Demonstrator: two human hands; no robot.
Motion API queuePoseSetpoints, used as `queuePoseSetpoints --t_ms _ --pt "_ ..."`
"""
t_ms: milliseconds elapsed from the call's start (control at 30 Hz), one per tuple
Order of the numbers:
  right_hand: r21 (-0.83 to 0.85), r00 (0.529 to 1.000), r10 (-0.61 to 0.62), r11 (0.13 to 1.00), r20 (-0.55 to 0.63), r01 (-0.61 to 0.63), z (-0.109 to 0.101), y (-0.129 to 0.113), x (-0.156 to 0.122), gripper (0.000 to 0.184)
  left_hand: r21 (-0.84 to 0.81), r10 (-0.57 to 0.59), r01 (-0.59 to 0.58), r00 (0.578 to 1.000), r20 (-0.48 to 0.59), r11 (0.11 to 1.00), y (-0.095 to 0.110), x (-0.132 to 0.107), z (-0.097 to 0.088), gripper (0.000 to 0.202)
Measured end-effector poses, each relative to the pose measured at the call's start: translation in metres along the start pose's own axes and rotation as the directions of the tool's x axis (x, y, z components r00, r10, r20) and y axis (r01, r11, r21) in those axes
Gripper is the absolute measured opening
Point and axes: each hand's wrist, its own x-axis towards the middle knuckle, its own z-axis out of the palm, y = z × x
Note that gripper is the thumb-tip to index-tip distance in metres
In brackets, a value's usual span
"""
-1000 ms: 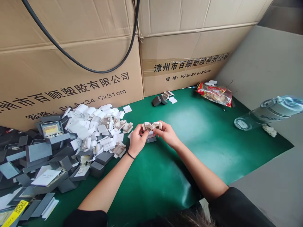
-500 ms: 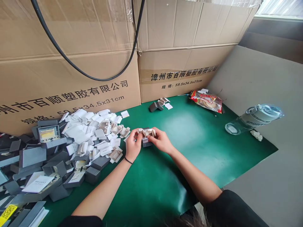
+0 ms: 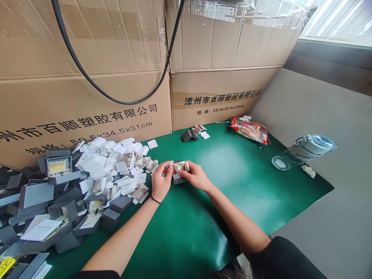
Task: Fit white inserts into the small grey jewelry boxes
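Observation:
Over the green table mat, my left hand (image 3: 161, 181) and my right hand (image 3: 198, 177) meet at a small folded card insert (image 3: 181, 166), white and beige. Fingers of both hands pinch it from its two sides. Just beneath it shows a small grey box (image 3: 179, 181), mostly covered by the insert and fingers. Left of my hands lies a heap of white card pieces (image 3: 97, 161), with several beige folded inserts (image 3: 140, 193) along its right edge. Grey boxes (image 3: 36, 194), some opened, are piled farther left.
Large cardboard cartons (image 3: 128, 89) stand along the back, with a black cable (image 3: 116, 100) hanging before them. A grey box (image 3: 189, 134) and card scraps lie at the back. A red snack packet (image 3: 250, 130) and a clear bottle (image 3: 302, 152) are on the right.
The camera view has tilted slightly, shifting the scene. Both hands stay together on the card insert over the grey box, with only small finger movement.

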Motion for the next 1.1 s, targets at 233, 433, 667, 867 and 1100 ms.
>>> queuePoseSetpoints --t_ms 233,433,667,867,1100 --pt "0.109 1.000 -0.024 0.994 -0.021 0.026 0.001 0.000 0.001 0.024 0.097 0.084 -0.077 0.994 -0.076 0.992 -0.001 0.000 0.000 0.025" --pt "0.188 0.998 0.060 0.981 -0.030 -0.053 0.005 -0.005 0.000 0.017 0.141 0.140 -0.126 0.986 -0.094 0.982 -0.003 -0.001 0.000 0.022" --pt "0.258 0.999 0.025 0.966 -0.034 -0.015 0.005 0.000 0.003 0.024 0.079 0.098 -0.088 0.988 -0.122 0.993 -0.004 0.000 0.002 0.021" --pt "0.335 0.995 0.075 0.941 -0.065 -0.049 0.006 -0.001 0.005 0.020 -0.046 0.019 -0.024 0.995 -0.097 0.999 -0.003 0.001 0.003 0.024" --pt "0.393 0.988 0.102 0.918 -0.114 -0.050 0.010 -0.001 0.004 0.025 -0.168 -0.041 0.045 0.999 0.023 0.985 0.000 -0.003 0.005 0.029"
